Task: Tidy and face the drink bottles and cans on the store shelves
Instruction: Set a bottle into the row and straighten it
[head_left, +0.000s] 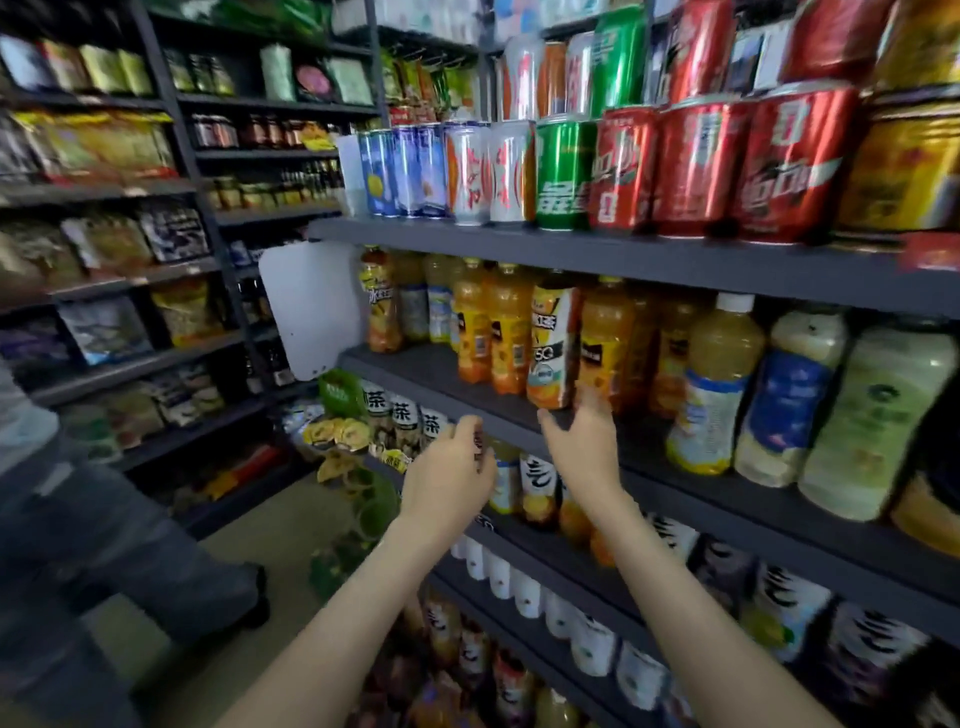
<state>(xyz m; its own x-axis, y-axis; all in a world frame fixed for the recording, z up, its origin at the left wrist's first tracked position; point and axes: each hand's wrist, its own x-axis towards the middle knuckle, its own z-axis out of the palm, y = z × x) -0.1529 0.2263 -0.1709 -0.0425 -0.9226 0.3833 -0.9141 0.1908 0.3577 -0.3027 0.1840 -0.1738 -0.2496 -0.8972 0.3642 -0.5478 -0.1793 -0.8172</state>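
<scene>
My right hand (582, 441) is open with its fingers spread, just below and in front of a juice bottle with a white and orange label (553, 348) at the front of the middle shelf (431, 374). Orange juice bottles (506, 332) stand to that bottle's left and behind it. My left hand (449, 470) hovers lower, at the shelf's front edge, fingers loosely curled and holding nothing that I can see. Behind it are small bottles (537, 488) on the shelf below. Red cans (696, 161), a green can (563, 171) and blue cans (400, 171) line the top shelf.
Pale yellow and green bottles (717, 384) fill the middle shelf to the right. A white panel (311, 312) hangs at the shelf's left end. White-labelled tea bottles (405, 421) and hanging snack packs (337, 431) sit below it. A person's leg in jeans (104, 545) stands in the aisle at left.
</scene>
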